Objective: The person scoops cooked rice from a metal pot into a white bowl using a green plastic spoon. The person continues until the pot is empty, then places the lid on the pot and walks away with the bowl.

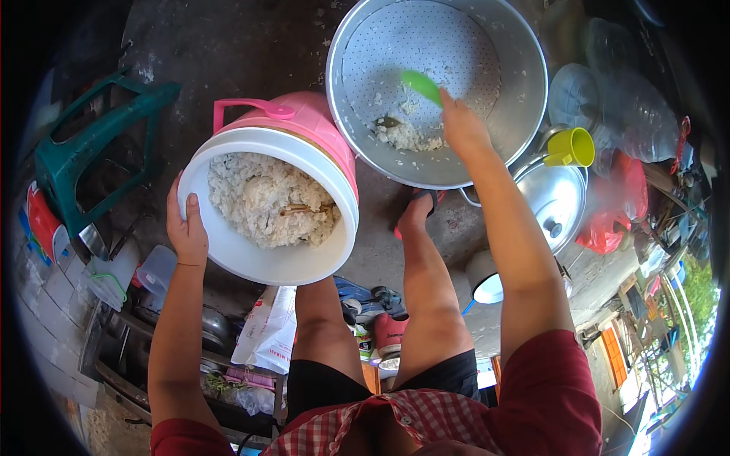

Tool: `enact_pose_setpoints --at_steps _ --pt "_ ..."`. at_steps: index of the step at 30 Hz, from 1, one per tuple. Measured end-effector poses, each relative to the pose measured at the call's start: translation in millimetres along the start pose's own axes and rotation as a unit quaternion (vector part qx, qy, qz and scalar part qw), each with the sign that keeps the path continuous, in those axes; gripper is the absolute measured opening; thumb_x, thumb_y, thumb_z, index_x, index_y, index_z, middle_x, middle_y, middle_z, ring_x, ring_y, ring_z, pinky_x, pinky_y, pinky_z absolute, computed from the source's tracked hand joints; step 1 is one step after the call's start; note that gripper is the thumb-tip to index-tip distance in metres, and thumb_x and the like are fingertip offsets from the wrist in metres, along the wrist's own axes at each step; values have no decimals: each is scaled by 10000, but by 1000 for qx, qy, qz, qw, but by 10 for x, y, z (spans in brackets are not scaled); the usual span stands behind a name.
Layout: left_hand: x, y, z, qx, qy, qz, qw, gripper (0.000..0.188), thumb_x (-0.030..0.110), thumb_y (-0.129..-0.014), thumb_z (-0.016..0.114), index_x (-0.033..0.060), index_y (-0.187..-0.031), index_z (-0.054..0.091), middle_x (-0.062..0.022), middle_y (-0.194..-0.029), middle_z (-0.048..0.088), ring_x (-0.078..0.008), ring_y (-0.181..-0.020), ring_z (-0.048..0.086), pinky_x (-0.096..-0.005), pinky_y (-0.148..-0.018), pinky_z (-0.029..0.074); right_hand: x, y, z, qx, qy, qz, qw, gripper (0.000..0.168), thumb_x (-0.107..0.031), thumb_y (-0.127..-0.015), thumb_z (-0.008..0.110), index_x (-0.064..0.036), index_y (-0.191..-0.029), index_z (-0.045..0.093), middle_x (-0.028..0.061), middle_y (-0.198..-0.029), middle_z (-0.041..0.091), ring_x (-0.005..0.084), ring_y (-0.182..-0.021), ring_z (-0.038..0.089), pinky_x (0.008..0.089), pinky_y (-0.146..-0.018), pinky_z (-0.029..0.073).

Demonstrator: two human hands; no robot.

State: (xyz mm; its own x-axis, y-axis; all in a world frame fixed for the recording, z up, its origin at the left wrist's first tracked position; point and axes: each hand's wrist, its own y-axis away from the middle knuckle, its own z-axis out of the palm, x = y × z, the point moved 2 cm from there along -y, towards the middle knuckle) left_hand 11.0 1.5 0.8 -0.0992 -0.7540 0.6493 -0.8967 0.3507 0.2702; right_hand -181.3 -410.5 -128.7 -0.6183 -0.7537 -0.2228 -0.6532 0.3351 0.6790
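My left hand grips the white rim of a pink insulated rice bucket, its thumb over the edge. The bucket is tilted towards me and holds cooked rice with brown stick-like pieces in it. My right hand holds a green plastic rice paddle over a large aluminium steamer pot. On the pot's perforated plate lie a small heap of rice, a dark leaf-like piece and scattered grains.
A green plastic stool stands at the left. Right of the pot are a yellow plastic mug, a domed metal lid and red plastic bags. A white plastic sack lies near my legs, by a cluttered rack.
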Motion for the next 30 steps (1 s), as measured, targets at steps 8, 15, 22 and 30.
enact_pose_setpoints --at_steps 8,15,22,30 --pt "-1 4 15 4 -7 9 1000 374 150 -919 469 -5 -1258 439 -126 -1226 498 -194 -1109 482 -301 -957 356 30 439 272 -90 103 -50 989 373 -98 -844 418 -47 -1213 445 213 -1048 563 306 -930 609 423 -743 505" --pt "17 -4 15 8 -6 15 1000 369 142 -916 473 -4 -1254 446 -126 -1219 503 -196 -1108 484 -302 -955 359 449 -14 18 -211 203 95 951 256 -142 -801 498 -83 -992 659 157 -981 639 306 -952 606 407 -794 486" --pt "-4 17 -10 10 -6 7 1000 367 138 -909 485 0 -1248 455 -128 -1216 509 -197 -1105 485 -300 -956 355 -88 -211 823 -244 63 -2 968 247 -108 -756 498 -8 -921 652 215 -967 617 337 -921 604 408 -793 474" --pt "-16 19 -5 12 -3 11 1000 366 145 -908 488 -5 -1241 457 -127 -1210 517 -196 -1094 492 -297 -949 356 -494 -482 483 -189 -242 -12 952 267 -246 -800 526 -36 -940 614 90 -708 581 192 -570 541 313 -506 424"
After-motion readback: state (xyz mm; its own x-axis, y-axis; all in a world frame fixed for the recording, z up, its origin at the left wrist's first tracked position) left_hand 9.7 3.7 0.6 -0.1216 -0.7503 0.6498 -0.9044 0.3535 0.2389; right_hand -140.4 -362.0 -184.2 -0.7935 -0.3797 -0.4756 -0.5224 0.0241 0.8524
